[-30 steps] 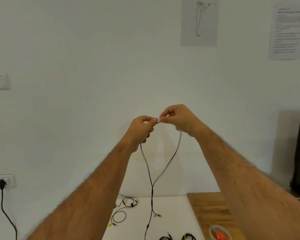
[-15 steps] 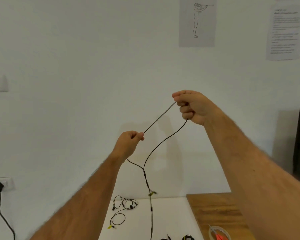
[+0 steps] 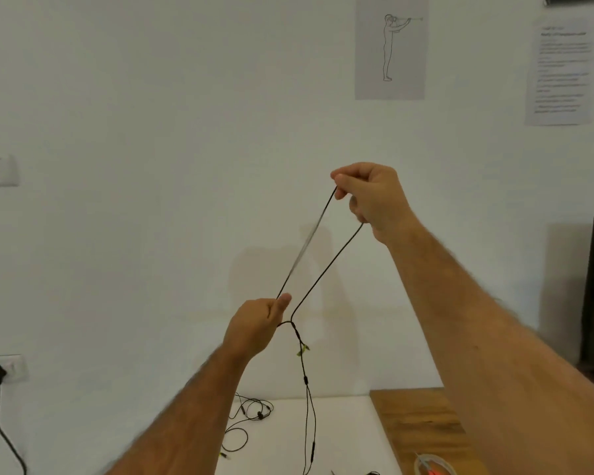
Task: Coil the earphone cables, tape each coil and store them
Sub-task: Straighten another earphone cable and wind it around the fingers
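I am watching from far away; going from the left side of the frame to the right; near the bottom middle another earphone cable (image 3: 251,414) is lying in a loose tangle on the white table (image 3: 343,426); nobody is touching it; just above it my left hand (image 3: 254,325) is hanging in the lower middle of the frame; its thumb and finger are pinching the earphone cable (image 3: 326,265) I am working on; the other fingers are curling in; from that pinch one strand is running up and to the right, pulled straight, to my right hand (image 3: 374,197) in the middle of the frame; that hand is closing around the cable too, with its fingertips pressing together at the top; a second strand is dropping from under the right hand back down to a spot just beside the left hand; there the strands are joining and the rest is hanging straight down toward the table; so the long line is slanting from lower left to upper right; I think the left hand is nearer the join, so it should gather the next loop; at the bottom right a tape roll (image 3: 432,466) is waiting on the wooden board (image 3: 415,423).
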A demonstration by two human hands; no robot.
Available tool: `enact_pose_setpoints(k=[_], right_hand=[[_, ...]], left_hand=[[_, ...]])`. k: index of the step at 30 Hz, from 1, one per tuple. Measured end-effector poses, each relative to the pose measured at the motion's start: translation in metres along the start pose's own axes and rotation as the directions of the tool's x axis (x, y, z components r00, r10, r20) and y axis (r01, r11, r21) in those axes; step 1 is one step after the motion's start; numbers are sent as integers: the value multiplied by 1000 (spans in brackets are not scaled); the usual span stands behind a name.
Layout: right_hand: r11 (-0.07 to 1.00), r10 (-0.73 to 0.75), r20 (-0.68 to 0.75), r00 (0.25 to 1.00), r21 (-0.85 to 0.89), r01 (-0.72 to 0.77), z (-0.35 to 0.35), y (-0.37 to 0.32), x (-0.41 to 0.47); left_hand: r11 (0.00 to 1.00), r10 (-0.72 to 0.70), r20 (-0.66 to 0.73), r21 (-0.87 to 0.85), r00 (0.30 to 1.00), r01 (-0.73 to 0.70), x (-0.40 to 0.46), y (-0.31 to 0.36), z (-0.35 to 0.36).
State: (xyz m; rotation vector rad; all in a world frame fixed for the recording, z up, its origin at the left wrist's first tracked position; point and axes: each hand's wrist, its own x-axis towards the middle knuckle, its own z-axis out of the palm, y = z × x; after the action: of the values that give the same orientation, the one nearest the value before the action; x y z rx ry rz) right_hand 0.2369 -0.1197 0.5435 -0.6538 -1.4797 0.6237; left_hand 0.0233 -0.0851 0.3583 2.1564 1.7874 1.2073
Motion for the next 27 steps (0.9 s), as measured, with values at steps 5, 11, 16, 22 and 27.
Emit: enact_pose_setpoints(k=[5, 11, 16, 22, 27], right_hand=[[572, -391, 92, 916, -755, 319, 9, 12, -5], [311, -243, 279, 929, -885, 347, 7, 29, -3], [357, -197, 190, 962, -900, 250, -3, 39, 1], [628, -200, -305, 931, -769, -117, -12, 42, 4], [778, -78, -252, 964, -621, -100, -22, 40, 6]], left_hand=[[965, -3, -9, 261, 1000, 5, -1, -13, 6], [889, 17, 39, 457, 999, -33, -4, -16, 9], [933, -32, -32, 357, 999, 41, -9, -30, 13], [981, -191, -79, 24, 978, 193, -1, -35, 13], [477, -547, 114, -771, 830, 421, -1, -41, 4]])
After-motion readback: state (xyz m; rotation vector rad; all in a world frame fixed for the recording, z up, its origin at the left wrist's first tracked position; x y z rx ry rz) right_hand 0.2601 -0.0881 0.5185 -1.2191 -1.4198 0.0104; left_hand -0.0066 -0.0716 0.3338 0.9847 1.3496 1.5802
